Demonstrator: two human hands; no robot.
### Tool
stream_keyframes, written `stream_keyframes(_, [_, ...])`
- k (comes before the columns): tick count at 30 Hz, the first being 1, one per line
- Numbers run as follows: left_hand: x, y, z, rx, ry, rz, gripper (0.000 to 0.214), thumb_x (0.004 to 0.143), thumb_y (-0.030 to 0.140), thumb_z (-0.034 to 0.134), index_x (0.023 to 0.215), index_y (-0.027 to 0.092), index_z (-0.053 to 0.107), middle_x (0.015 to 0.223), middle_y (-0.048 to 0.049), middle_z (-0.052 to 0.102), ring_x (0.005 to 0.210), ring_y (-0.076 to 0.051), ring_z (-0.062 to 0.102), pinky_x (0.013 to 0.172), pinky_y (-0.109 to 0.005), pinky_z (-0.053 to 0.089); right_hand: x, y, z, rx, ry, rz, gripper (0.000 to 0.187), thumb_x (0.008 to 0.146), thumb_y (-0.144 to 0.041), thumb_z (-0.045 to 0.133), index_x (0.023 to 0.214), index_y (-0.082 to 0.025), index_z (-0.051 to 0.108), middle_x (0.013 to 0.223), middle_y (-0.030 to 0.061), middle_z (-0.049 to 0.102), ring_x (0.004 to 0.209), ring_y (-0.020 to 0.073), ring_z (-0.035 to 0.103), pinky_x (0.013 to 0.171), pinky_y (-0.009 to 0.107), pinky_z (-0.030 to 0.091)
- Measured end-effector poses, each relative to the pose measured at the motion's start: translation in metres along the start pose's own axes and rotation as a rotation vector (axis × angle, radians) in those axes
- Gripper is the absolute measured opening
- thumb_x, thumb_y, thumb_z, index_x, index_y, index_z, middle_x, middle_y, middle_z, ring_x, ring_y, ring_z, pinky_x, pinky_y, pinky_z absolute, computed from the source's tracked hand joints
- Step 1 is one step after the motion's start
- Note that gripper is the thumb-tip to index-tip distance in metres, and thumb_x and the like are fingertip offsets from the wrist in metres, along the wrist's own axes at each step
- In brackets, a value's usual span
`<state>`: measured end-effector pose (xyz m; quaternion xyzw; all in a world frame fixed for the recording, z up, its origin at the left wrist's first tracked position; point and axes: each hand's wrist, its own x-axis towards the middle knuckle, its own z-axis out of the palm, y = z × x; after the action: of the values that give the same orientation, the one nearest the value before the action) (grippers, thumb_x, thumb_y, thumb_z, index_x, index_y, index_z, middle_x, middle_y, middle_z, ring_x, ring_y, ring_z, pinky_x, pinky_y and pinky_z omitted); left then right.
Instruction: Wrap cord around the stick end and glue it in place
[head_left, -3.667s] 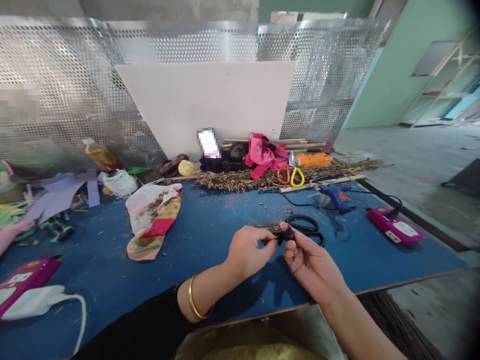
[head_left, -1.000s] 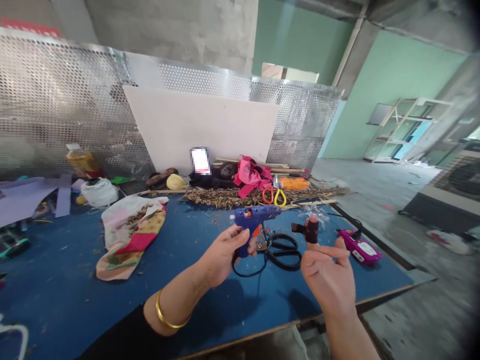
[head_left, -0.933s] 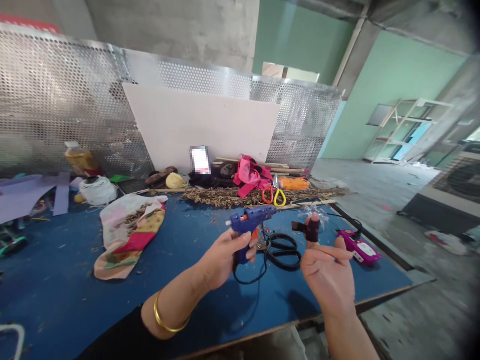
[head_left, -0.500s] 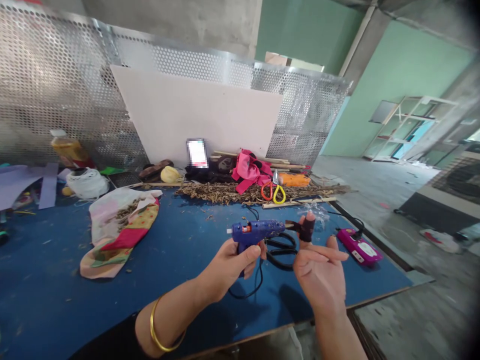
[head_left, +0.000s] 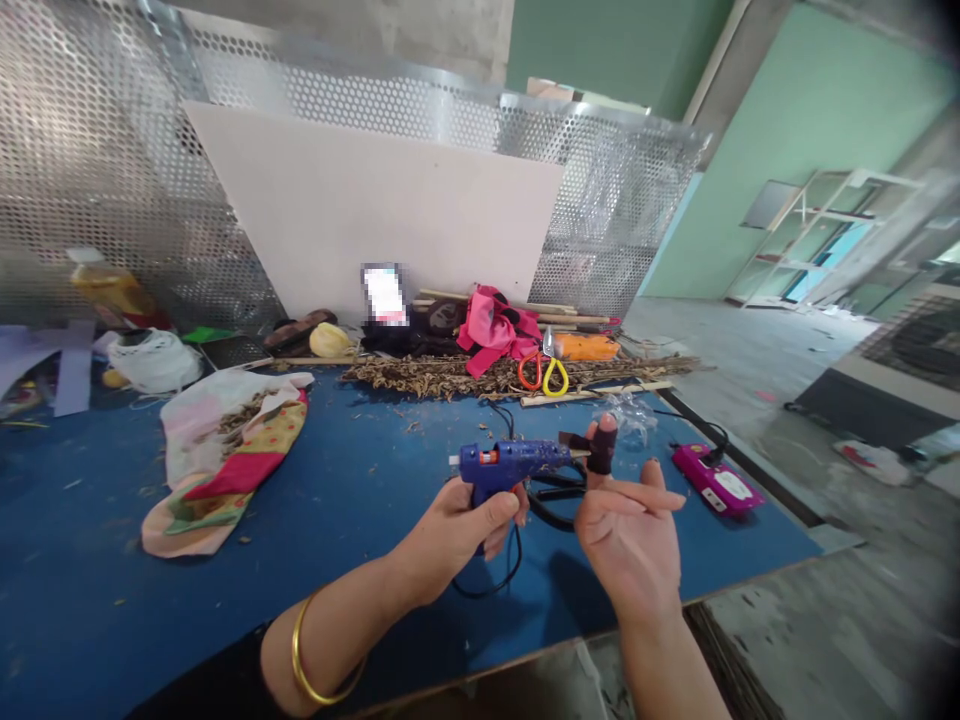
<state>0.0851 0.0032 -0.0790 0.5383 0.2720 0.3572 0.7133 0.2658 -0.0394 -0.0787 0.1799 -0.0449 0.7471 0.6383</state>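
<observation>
My left hand (head_left: pixel 463 528) is closed round the grip of a blue glue gun (head_left: pixel 510 465), held level above the blue table (head_left: pixel 360 500) with its nozzle pointing right. That nozzle meets a dark strip (head_left: pixel 589 452) wrapped round the raised index finger of my right hand (head_left: pixel 628 530). The other fingers of this hand are spread out, palm toward me. The gun's black cord (head_left: pixel 502 572) loops down to the table. Black scissors (head_left: pixel 551 492) lie just behind both hands, partly hidden.
A pink device (head_left: pixel 718 479) lies at the table's right edge. Folded cloth (head_left: pixel 225 455) lies to the left. Along the back are dried plant stems (head_left: pixel 480 372), orange-and-yellow scissors (head_left: pixel 546 370), pink fabric (head_left: pixel 495 328), a white board (head_left: pixel 375 200) and a perforated metal screen (head_left: pixel 97 150).
My left hand picked up the glue gun, turned it level and brought its nozzle to the strip on my right index finger. Both hands drew slightly nearer each other.
</observation>
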Motion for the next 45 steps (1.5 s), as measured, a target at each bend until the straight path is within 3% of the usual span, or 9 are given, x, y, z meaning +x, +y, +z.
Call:
stream_keyframes(6, [-0.0001,0.0006,0.0017,-0.008,0.017,0.02,0.033,0.08,0.046,0.063,0.079,0.012,0.06,0.064,0.0013,0.052,0.046,-0.005,0.038,0.045,-0.021,0.033,-0.0011,0.0059,0.0056,-0.061,0.061,-0.016,0.037,0.097,-0.026,0.045,0.134,-0.026,0.045,0.069,-0.0081,0.068,0.064,0.0026,0.064,0.068,0.017,0.049])
stream_keyframes(10, [-0.0002,0.0023,0.0036,-0.008,0.04,0.037,0.031,0.081,0.043,0.063,0.081,0.013,0.058,0.066,0.0008,0.054,0.046,-0.005,0.037,0.044,-0.02,0.033,-0.001,0.008,0.0057,-0.072,0.062,-0.023,0.035,0.099,-0.028,0.041,0.133,-0.024,0.045,0.068,-0.0075,0.067,0.064,0.0036,0.065,0.068,0.018,0.05])
stream_keyframes(23, [-0.0005,0.0062,0.0047,0.102,0.038,-0.01,0.038,0.078,0.051,0.062,0.069,0.015,0.055,0.049,0.0064,0.04,0.044,-0.007,0.037,0.045,-0.021,0.031,-0.0015,0.008,0.0057,-0.023,0.162,-0.055,0.044,0.095,-0.03,0.05,0.138,-0.026,0.04,0.062,-0.0101,0.064,0.059,0.0044,0.064,0.063,0.019,0.052])
stream_keyframes(30, [-0.0001,0.0054,0.0046,0.111,0.031,-0.012,0.037,0.079,0.05,0.061,0.069,0.016,0.052,0.049,0.0062,0.04,0.044,-0.007,0.037,0.045,-0.022,0.031,-0.0006,0.0083,0.0062,-0.107,0.11,-0.062,0.039,0.096,-0.026,0.049,0.135,-0.028,0.045,0.068,-0.0092,0.068,0.063,0.0033,0.064,0.065,0.018,0.051])
stream_keyframes(36, [-0.0001,0.0037,0.0041,0.131,0.041,-0.013,0.034,0.079,0.046,0.061,0.066,0.016,0.05,0.049,0.0062,0.041,0.044,-0.007,0.037,0.045,-0.022,0.032,-0.0007,0.0083,0.0078,-0.064,0.152,-0.062,0.043,0.094,-0.027,0.05,0.136,-0.025,0.043,0.065,-0.0085,0.068,0.06,0.004,0.063,0.062,0.017,0.05])
stream_keyframes(45, [0.0005,0.0037,0.0027,0.144,0.07,-0.016,0.036,0.078,0.048,0.062,0.066,0.016,0.051,0.049,0.0059,0.042,0.045,-0.007,0.038,0.046,-0.023,0.032,-0.0005,0.007,0.0064,-0.097,0.073,-0.028,0.038,0.096,-0.027,0.046,0.134,-0.025,0.045,0.069,-0.0081,0.068,0.065,0.0025,0.065,0.066,0.017,0.049])
